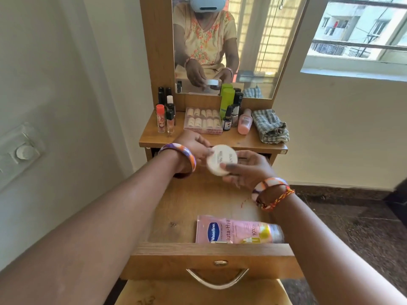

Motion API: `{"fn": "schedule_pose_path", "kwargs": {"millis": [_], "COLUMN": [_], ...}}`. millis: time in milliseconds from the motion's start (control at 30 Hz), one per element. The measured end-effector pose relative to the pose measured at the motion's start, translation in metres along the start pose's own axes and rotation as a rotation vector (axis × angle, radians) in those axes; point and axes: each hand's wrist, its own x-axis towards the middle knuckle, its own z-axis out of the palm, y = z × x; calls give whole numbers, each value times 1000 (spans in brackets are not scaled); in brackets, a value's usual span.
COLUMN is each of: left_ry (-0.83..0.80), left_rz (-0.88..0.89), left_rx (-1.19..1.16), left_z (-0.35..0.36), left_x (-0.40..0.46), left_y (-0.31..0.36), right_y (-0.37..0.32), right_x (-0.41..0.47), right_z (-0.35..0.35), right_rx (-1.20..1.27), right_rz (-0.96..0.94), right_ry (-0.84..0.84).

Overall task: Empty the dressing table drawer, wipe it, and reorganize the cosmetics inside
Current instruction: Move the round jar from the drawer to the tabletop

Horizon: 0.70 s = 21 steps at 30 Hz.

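The wooden drawer (211, 252) is pulled out wide below the dressing table top (242, 143). A round white cream jar (221, 159) is held over the back of the drawer, with my left hand (193, 146) gripping its left side and my right hand (248, 169) its right side. A pink Vaseline tube (237, 230) lies flat inside the drawer by the front wall. Much of the remaining drawer floor is bare wood.
On the table top stand several small bottles (166, 116) at left, a clear nail box (203, 121), a green bottle (227, 100), a pink bottle (245, 122) and a folded checked cloth (269, 126). A mirror (253, 40) rises behind. A window is at right.
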Motion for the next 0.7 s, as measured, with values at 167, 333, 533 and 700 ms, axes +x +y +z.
{"fn": "schedule_pose_path", "kwargs": {"millis": [167, 333, 533, 700], "left_ry": [39, 42, 87, 88], "left_rz": [-79, -119, -135, -107], "left_rx": [-267, -454, -572, -581], "left_z": [30, 46, 48, 50], "left_x": [16, 29, 39, 32], "left_y": [10, 12, 12, 15], "right_y": [-23, -29, -25, -18], "right_x": [21, 40, 55, 64], "right_z": [-4, 0, -4, -6], "right_rx": [368, 310, 166, 56], "right_rz": [70, 92, 94, 77], "right_ry": [257, 291, 321, 355]}}
